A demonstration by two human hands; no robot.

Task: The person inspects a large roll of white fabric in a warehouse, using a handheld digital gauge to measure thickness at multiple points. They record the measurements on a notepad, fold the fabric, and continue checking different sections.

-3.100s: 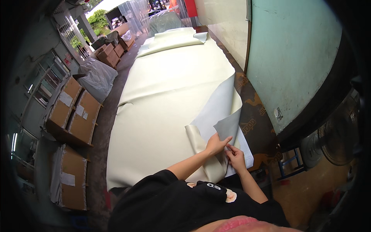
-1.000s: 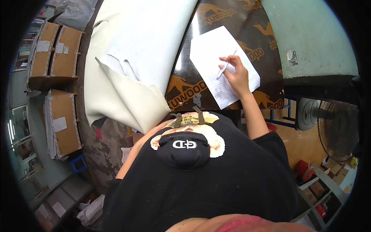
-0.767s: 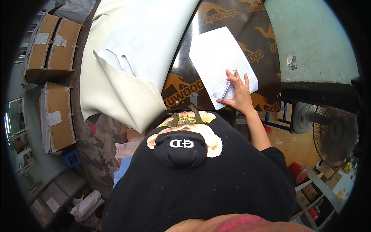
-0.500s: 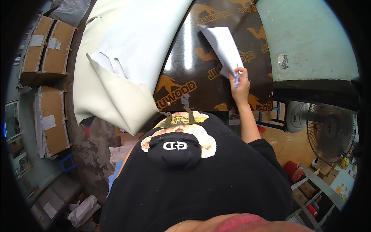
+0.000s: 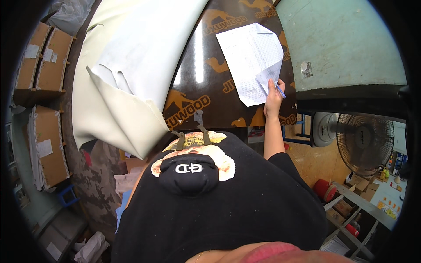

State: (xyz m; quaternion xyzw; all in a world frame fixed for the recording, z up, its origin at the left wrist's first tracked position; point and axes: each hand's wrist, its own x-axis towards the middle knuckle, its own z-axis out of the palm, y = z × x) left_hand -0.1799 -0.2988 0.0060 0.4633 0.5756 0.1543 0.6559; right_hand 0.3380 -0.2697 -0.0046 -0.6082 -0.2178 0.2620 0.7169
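Note:
My right hand is closed on the near right corner of a white paper covered with printed grid lines. A blue pen is in the same hand and sticks out on its right side. The paper lies spread over a glossy dark brown board with orange markings, its corner bent up at my fingers. To the left, thick white sheet material with a cream underside is folded over the board. My left hand is out of sight; only a sliver of that arm shows beside my black shirt.
Cardboard boxes stand along the left. A pale green surface adjoins the board at the right. Below it are a standing fan and a red container beside a grey rack. A small blue stool is at lower left.
The paper, folded over and partly lifted before, now lies opened out with its printed side up. My right hand keeps its hold on it. The whole view has shifted slightly.

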